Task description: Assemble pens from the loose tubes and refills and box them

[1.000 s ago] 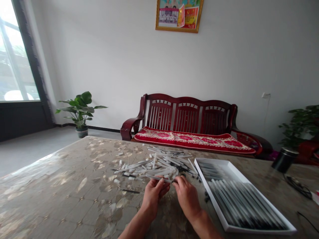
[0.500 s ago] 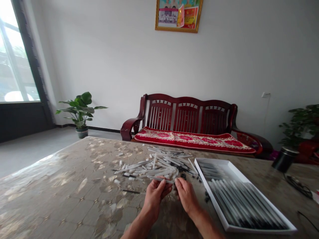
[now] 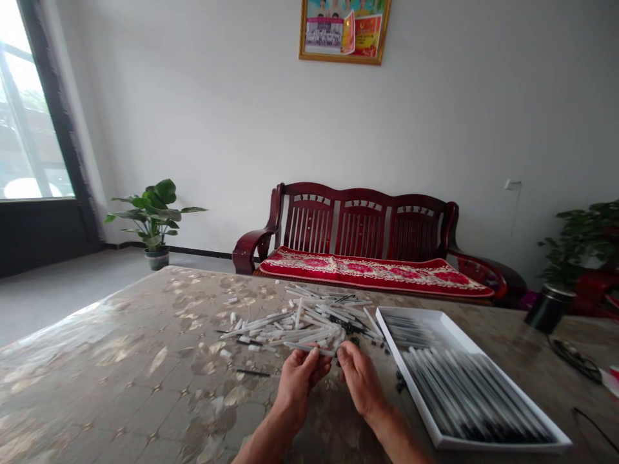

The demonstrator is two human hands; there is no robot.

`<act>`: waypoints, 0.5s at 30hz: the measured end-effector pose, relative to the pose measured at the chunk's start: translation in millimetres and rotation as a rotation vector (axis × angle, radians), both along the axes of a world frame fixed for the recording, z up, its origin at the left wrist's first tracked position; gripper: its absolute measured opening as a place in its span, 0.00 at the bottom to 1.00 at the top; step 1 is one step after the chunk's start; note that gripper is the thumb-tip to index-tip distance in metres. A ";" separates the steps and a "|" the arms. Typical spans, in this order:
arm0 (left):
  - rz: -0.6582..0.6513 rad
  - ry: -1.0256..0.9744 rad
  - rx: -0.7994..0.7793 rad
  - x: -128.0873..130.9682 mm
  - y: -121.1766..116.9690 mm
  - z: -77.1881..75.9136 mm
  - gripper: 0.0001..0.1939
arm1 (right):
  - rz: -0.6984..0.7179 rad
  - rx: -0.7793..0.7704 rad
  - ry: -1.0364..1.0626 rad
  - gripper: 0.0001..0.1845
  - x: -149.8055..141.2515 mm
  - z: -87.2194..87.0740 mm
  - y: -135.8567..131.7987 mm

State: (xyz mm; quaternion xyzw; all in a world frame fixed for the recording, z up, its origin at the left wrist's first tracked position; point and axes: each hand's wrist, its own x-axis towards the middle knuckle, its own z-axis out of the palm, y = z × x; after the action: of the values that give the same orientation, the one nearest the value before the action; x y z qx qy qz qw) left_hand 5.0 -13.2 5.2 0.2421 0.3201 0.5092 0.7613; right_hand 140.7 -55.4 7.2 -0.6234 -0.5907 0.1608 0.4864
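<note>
Between thumb and fingers, my left hand is closed on a whitish translucent pen barrel, which lies nearly level. At the barrel's right end, my right hand has its fingers pinched together; a small dark piece seems to be there, but the fingertips largely hide it. Just beyond both hands spreads a loose pile of white pen barrels and caps, mixed with thin dark refills and small black parts. A single dark refill lies left of my left hand.
To the right stands a shallow white box with rows of assembled-looking pens. A black canister and dark cable are farther right on the patterned table. Behind the table is a wooden bench; a potted plant stands left.
The view has shifted very slightly. Both hands keep almost the same pose around the barrel, with the right fingertips still at its end.
</note>
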 end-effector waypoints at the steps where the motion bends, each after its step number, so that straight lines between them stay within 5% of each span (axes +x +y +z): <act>1: 0.001 0.003 -0.002 -0.2 0.1 0.0 0.09 | 0.001 0.022 -0.016 0.20 0.0 -0.2 0.0; 7: -0.033 0.010 0.017 -0.1 -1.3 -0.1 0.10 | -0.012 -0.089 0.070 0.27 0.1 -4.4 1.6; 15: -0.037 0.007 0.032 -0.1 1.9 -6.6 0.15 | -0.004 -0.052 0.095 0.23 1.0 -8.6 4.4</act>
State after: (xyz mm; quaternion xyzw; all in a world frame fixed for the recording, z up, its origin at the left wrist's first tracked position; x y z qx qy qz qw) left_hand 4.9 -11.3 -1.3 0.2622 0.3102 0.4992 0.7654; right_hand 141.8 -51.0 -1.4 -0.6287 -0.5613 0.2044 0.4979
